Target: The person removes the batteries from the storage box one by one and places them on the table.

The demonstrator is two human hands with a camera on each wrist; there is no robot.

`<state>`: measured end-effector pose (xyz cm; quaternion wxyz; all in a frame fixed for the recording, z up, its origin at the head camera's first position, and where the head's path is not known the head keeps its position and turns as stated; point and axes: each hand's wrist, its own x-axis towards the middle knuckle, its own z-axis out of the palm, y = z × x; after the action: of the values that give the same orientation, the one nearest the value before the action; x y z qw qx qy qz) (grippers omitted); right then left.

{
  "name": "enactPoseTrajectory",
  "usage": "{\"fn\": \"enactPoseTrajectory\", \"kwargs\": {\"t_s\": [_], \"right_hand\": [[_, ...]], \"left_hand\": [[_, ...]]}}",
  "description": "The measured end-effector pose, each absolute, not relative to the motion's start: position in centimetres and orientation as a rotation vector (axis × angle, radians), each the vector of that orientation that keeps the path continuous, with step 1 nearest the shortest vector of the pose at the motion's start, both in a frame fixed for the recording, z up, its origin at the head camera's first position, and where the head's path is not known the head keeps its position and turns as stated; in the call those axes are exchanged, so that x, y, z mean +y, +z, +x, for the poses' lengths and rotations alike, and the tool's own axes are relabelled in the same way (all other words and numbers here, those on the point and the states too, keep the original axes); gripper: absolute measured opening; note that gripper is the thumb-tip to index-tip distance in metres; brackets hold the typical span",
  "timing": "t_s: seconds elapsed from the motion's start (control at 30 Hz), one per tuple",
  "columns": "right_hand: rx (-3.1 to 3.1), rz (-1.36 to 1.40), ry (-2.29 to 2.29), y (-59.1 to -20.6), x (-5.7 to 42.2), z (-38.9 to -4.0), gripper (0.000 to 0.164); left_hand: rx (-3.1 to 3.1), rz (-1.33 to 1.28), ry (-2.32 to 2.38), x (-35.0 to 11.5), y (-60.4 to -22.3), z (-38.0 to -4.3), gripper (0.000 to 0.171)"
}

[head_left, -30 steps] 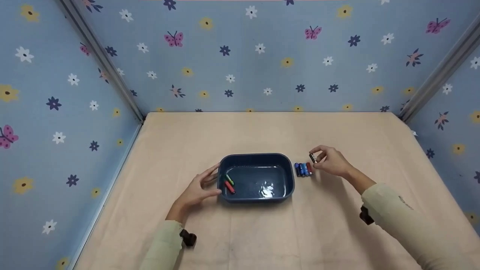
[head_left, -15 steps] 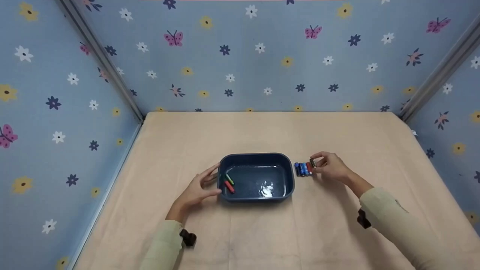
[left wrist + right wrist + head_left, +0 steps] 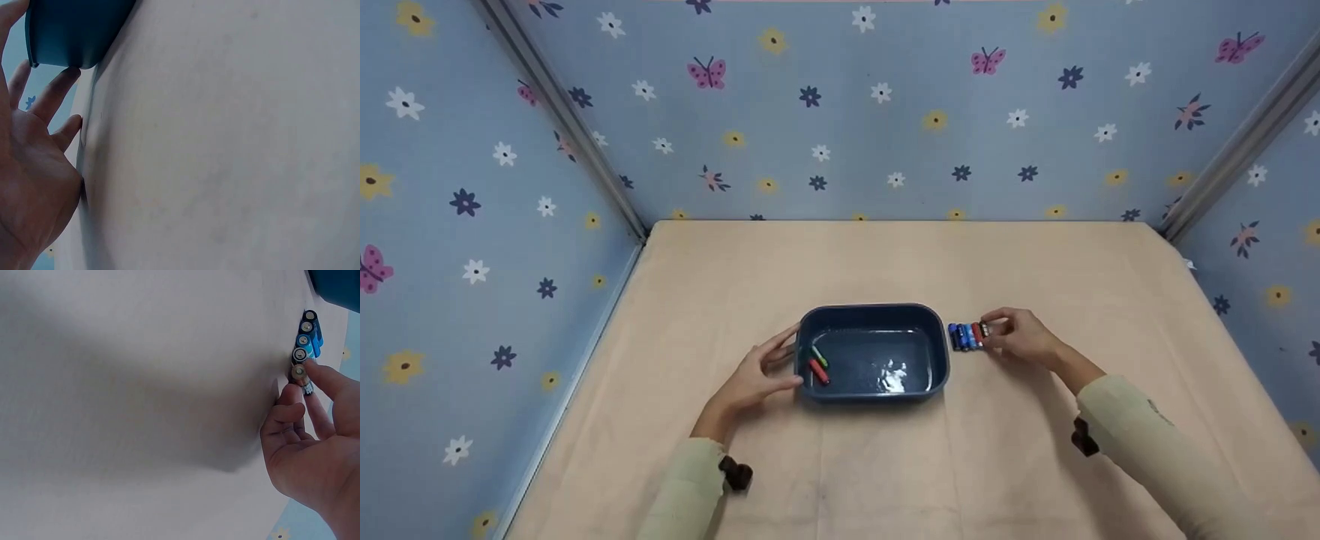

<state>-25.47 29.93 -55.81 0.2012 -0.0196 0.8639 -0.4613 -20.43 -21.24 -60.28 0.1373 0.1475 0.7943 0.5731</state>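
A dark blue rectangular bin (image 3: 872,397) stands mid-table in the head view. Inside, at its left end, lie a red battery (image 3: 819,373) and a green battery (image 3: 820,356). My left hand (image 3: 748,384) rests against the bin's left end, its fingers extended along the wall and the thumb by the front corner. To the right of the bin, blue batteries (image 3: 961,337) and a red one (image 3: 977,334) lie side by side in a row. My right hand (image 3: 1021,335) pinches a dark battery (image 3: 298,373) between thumb and fingers, at the row's right end beside the red battery.
A beige cloth (image 3: 877,480) covers the table. Blue flowered panels (image 3: 840,112) rise behind it and on both sides, with grey metal posts (image 3: 562,112) at the corners. The bin's right wall is close to the row of batteries.
My right hand has lowered the dark battery from above the row and brought it alongside the red one. The left hand and the bin have stayed in place.
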Motion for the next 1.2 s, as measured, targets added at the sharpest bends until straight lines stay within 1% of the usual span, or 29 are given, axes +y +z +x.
{"fn": "enactPoseTrajectory", "kwargs": {"t_s": [1.2], "right_hand": [[2.485, -0.093, -1.223, -55.37, 29.39, -25.42, 0.053]], "left_hand": [[2.287, 0.427, 1.675, -21.33, -60.44, -20.58, 0.092]]}}
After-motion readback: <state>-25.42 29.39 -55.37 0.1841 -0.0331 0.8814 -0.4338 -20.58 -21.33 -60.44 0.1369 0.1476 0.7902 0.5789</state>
